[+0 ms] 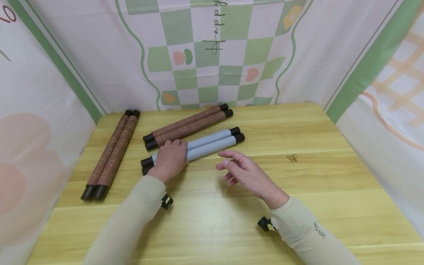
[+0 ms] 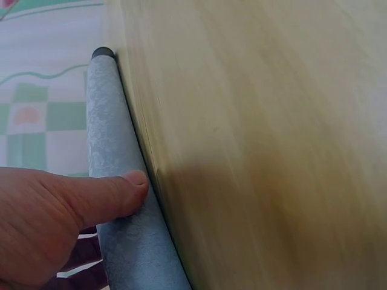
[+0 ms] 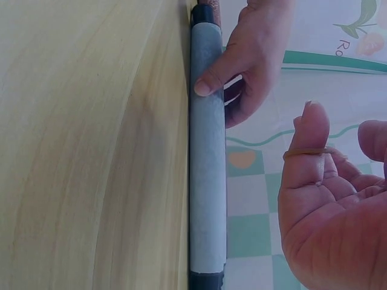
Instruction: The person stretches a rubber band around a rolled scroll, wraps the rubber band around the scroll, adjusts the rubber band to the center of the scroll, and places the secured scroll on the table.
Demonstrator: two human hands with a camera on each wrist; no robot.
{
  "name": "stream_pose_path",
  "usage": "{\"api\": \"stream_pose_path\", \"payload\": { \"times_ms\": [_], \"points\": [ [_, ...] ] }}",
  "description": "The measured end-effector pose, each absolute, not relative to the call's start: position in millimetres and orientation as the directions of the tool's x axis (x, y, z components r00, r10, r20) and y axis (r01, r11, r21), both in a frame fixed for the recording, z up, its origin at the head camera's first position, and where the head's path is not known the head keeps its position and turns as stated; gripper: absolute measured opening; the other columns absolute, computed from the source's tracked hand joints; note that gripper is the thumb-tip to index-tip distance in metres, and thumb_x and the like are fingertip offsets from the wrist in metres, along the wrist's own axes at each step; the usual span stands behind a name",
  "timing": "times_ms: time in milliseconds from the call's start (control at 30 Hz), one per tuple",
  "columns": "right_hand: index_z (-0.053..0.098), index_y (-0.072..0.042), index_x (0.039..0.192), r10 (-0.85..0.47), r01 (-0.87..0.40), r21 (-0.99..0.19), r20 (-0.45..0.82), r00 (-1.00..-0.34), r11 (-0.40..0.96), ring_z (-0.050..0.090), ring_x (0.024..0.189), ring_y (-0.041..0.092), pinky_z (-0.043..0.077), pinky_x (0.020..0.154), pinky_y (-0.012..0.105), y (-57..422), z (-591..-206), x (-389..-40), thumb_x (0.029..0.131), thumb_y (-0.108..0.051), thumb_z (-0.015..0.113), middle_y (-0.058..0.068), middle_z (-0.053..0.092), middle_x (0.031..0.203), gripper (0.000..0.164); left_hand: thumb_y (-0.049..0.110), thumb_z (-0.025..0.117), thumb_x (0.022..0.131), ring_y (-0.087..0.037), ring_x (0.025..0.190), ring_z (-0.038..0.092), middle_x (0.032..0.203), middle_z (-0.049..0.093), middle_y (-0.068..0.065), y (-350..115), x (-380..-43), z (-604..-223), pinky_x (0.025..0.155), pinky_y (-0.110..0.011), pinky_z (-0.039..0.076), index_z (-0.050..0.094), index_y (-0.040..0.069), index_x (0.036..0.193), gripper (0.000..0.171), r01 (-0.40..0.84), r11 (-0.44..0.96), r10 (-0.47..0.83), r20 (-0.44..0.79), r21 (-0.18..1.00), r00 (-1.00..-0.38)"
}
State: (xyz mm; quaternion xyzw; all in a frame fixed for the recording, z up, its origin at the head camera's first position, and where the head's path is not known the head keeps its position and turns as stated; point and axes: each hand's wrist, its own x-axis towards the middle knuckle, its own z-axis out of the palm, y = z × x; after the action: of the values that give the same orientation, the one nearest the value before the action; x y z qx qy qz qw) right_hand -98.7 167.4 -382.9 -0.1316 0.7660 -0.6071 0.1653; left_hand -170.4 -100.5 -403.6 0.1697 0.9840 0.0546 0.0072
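A pair of light blue rolled scrolls [image 1: 215, 145] with black end caps lies side by side on the table. My left hand [image 1: 172, 158] grips them near their left end; its thumb [image 2: 124, 192] lies along the nearer roll and its fingers go behind, partly hidden. To the right of the rolls, my right hand [image 1: 245, 171] is raised with bent fingers, touching no roll. A thin tan rubber band [image 3: 305, 152] loops round its thumb and reaches toward a finger behind. A small heap of rubber bands [image 1: 292, 158] lies on the table to its right.
Two brown patterned scrolls [image 1: 190, 125] lie behind the blue ones, with black caps. Another brown pair [image 1: 114, 154] stretches along the left side of the wooden table [image 1: 212, 228]. Printed cloth [image 1: 232, 73] hangs at the back and both sides.
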Motion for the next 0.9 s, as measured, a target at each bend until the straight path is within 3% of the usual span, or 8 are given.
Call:
{"api": "stream_pose_path", "payload": {
  "times_ms": [600,900],
  "points": [
    [0.05,-0.009,0.15,-0.411,0.005,-0.975,-0.099,-0.906,0.223,0.066,0.099,0.048,0.062,0.078,0.037,168.9,-382.8,-98.1,0.112,-0.033,0.048,0.027,0.067,0.131,0.045,0.029,0.082,0.091,-0.034,0.113,0.061,0.129,0.064,-0.017,-107.0,-161.7,-396.6,0.097,-0.049,0.051,0.059,0.002,0.131,0.053,0.445,0.894,0.447,-0.028,0.05,-0.894],
    [0.05,-0.009,0.15,-0.407,0.007,-0.975,-0.098,-0.908,0.22,0.066,0.099,0.048,0.062,0.078,0.037,169.4,-383.5,-98.5,0.112,-0.034,0.048,0.027,0.067,0.131,0.046,0.023,0.084,0.089,-0.034,0.111,0.062,0.123,0.062,-0.02,-100.6,-164.2,-396.1,0.093,-0.048,0.054,0.058,0.002,0.128,0.051,0.441,0.887,0.451,-0.056,0.136,-0.891]
  ]
}}
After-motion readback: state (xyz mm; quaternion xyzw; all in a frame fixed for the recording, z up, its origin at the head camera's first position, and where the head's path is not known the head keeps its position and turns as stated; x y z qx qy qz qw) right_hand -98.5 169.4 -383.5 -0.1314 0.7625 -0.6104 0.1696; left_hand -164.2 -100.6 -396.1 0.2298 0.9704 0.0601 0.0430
